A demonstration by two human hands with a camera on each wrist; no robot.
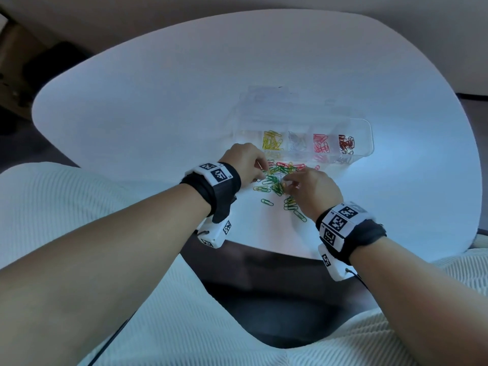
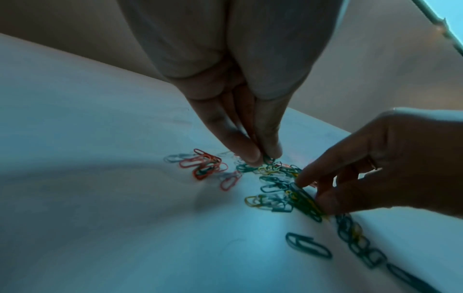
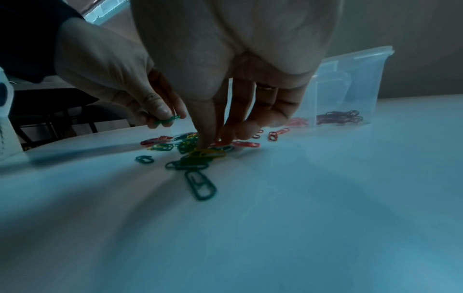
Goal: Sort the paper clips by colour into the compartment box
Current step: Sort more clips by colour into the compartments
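Green clips (image 3: pixel 167 120) are pinched in the left hand (image 1: pixel 244 161); a clip in the loose pile (image 1: pixel 280 180) on the tabletop (image 1: pixel 158 107) is pinched by the right hand (image 1: pixel 313 190). Tangled neighbours could be dragged along into the compartment box (image 1: pixel 367 133), mixing colours.

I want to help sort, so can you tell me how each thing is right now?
compartment box: open, lid back, partly filled.
yellow clips: sorted in one compartment.
pink clips: sorted in another.
dark red clips: sorted in the end compartment.
loose pile: mixed, unsorted on the table.
left hand: pinches a green clip.
right hand: fingers reaching into the pile.
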